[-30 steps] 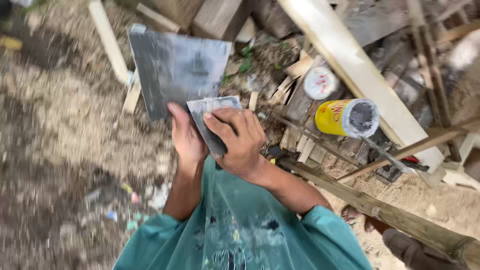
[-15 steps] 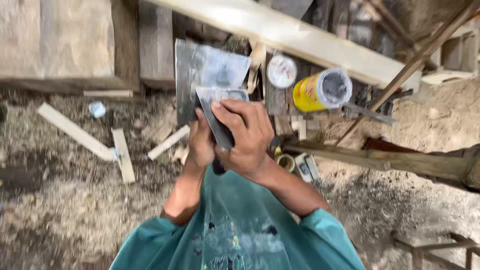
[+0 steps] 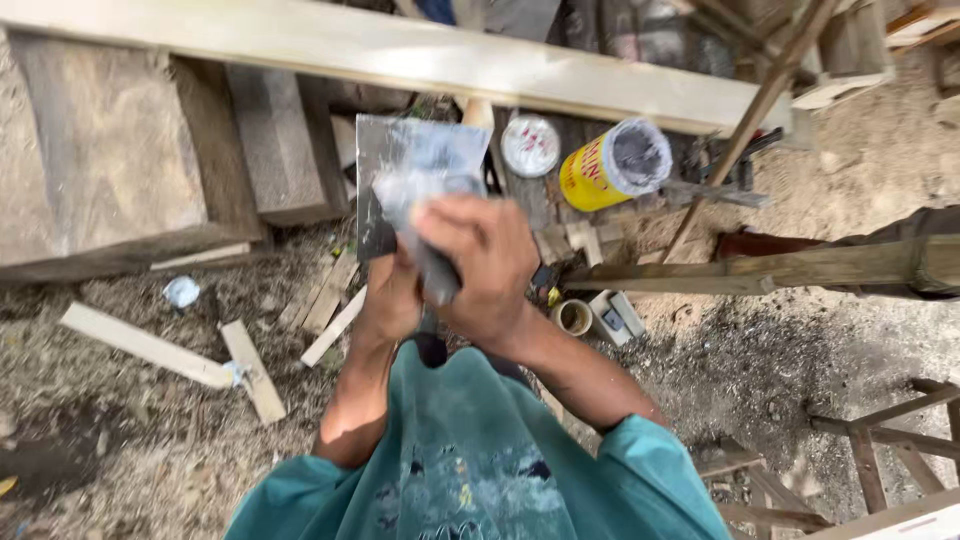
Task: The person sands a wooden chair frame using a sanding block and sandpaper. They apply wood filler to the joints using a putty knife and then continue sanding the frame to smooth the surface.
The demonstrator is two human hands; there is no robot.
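My left hand (image 3: 388, 300) holds a wide grey metal scraper plate (image 3: 395, 150) smeared with pale putty, raised in front of my teal-sleeved chest. My right hand (image 3: 482, 262) is closed on the dark handle of a smaller putty knife (image 3: 425, 195), whose blade lies flat against the plate. The two hands touch each other. Beyond them on the ground lies a yellow can (image 3: 610, 165) on its side with grey putty inside, and its round lid (image 3: 530, 147) lies beside it.
A long pale plank (image 3: 400, 55) crosses the top. Concrete blocks (image 3: 110, 160) stand at left. A thick wooden pole (image 3: 780, 265) runs at right. Wood offcuts (image 3: 150, 345), a tape roll (image 3: 573, 317) and sawdust cover the ground. A wooden frame (image 3: 880, 450) sits lower right.
The view has swung, so the ground objects shifted in frame. Both hands keep their grip, and the small knife has slid over the plate's surface.
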